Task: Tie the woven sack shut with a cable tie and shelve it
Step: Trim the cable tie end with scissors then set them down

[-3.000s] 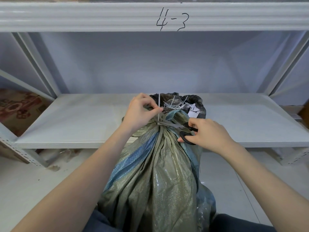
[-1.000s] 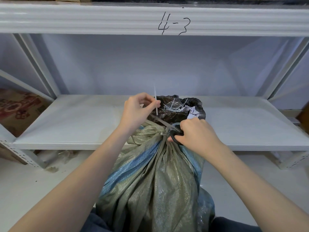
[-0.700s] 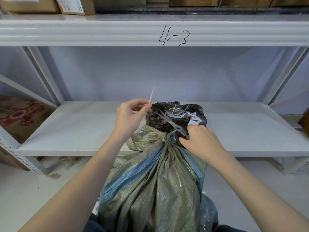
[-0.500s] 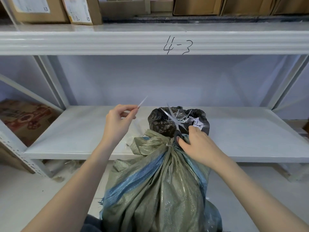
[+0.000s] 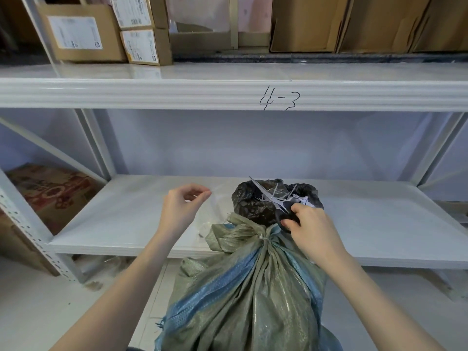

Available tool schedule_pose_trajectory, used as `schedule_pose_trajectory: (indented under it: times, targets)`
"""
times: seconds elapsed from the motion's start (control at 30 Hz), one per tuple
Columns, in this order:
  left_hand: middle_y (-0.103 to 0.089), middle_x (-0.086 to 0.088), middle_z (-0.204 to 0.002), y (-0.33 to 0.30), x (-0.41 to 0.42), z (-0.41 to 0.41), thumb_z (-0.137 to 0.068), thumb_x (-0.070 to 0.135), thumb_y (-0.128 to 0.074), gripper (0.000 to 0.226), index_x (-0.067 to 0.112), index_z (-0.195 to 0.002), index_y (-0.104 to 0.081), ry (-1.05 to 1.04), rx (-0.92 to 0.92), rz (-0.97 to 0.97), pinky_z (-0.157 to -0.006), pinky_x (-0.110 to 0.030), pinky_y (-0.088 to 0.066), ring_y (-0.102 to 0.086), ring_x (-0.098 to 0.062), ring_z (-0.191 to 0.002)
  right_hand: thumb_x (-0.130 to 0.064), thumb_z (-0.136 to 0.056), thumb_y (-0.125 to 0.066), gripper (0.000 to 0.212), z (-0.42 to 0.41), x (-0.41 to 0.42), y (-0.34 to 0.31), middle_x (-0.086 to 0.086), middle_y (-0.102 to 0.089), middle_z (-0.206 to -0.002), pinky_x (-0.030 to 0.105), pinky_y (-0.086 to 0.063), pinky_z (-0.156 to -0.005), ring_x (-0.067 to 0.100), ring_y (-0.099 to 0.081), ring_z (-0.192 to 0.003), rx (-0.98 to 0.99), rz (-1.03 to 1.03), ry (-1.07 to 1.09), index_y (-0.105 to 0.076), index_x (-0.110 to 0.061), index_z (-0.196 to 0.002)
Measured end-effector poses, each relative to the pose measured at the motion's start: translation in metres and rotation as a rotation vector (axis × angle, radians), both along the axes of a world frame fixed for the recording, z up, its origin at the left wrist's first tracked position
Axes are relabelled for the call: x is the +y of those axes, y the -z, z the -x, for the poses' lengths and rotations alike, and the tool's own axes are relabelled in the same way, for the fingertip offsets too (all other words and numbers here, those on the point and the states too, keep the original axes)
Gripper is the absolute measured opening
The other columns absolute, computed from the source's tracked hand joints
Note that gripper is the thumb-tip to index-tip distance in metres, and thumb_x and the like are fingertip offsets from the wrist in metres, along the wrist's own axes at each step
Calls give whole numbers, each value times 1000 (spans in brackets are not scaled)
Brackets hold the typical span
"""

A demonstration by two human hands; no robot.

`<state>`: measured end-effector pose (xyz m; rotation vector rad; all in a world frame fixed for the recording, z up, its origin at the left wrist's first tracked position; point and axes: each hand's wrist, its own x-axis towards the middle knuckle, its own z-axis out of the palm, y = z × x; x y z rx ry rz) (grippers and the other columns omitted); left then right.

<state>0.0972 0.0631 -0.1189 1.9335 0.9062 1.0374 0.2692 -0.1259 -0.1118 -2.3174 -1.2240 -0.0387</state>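
White-painted steel shelving fills the view, its upper beam marked "4-3" in black handwriting. The lower shelf board runs across the middle of the frame, with pale floor beneath and in front of it.

Standing on the floor against the front edge of that board is the woven sack, olive green with a blue stripe. Its neck is gathered and cinched by a pale cable tie, so the mouth is already closed; the sack is not on the shelf.

Cardboard boxes with white labels sit on the upper shelf at the left, and plain brown cartons line the right. A printed red-and-brown carton rests in the bay to the left.

On the lower board, just behind the sack's neck, sits a black plastic bag holding white offcuts.

The right hand has its fingers curled through the black handles of a pair of scissors, whose blades point up and left over the black bag's opening. The left hand is raised above the shelf board, left of the bag, thumb and forefinger brought close together; whether anything is pinched between them cannot be told.
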Motion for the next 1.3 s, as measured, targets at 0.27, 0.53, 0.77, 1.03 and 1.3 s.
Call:
schedule_pose_trajectory:
  times: [0.27, 0.53, 0.77, 1.03, 1.3]
  targets:
    - [-57, 4, -86, 15, -1, -76, -81, 30, -71, 4, 31, -79, -73, 71, 164, -134, -74, -31, -39, -52, -17, -87, -32, -88, -59, 32, -40, 6, 10, 12, -69, -110, 38, -45, -80, 34, -60, -105, -27, -46, 142, -56, -12, -113]
    - [-51, 4, -87, 44, 17, -162, -85, 36, -65, 10, 33, -86, -74, 65, 377, -267, -78, -34, -37, -52, -20, -93, -28, -88, -60, 27, -104, 22, 12, 10, -70, -110, 38, -47, -79, 36, -61, -102, -50, -109, 225, -61, -13, -111]
    - [-65, 6, -103, 66, 22, -217, -93, 34, -54, 21, 33, -105, -71, 99, 433, -267, -88, -40, -35, -55, -22, -102, -22, -83, -65, 22, -138, 30, 34, 12, -72, -102, 37, -48, -80, 34, -63, -99, -21, -163, 231, -66, -8, -101]
    - [-63, -4, -122, 63, -8, -217, -94, 14, -46, 38, 17, -131, -56, 254, 206, -220, -80, -30, -48, -61, -25, -94, -21, -83, -63, 24, -149, 20, 50, 17, -72, -97, 39, -50, -78, 37, -62, -96, 14, -198, 241, -67, -3, -98]
    - [-37, 3, -148, 67, -56, -231, -93, 17, -50, 53, 23, -143, -34, 523, 369, -471, -105, -32, -37, -41, -19, -131, -14, -83, -58, 13, -176, -24, 73, 19, -65, -88, 31, -33, -65, 39, -57, -84, 78, -205, 395, -65, -5, -89]
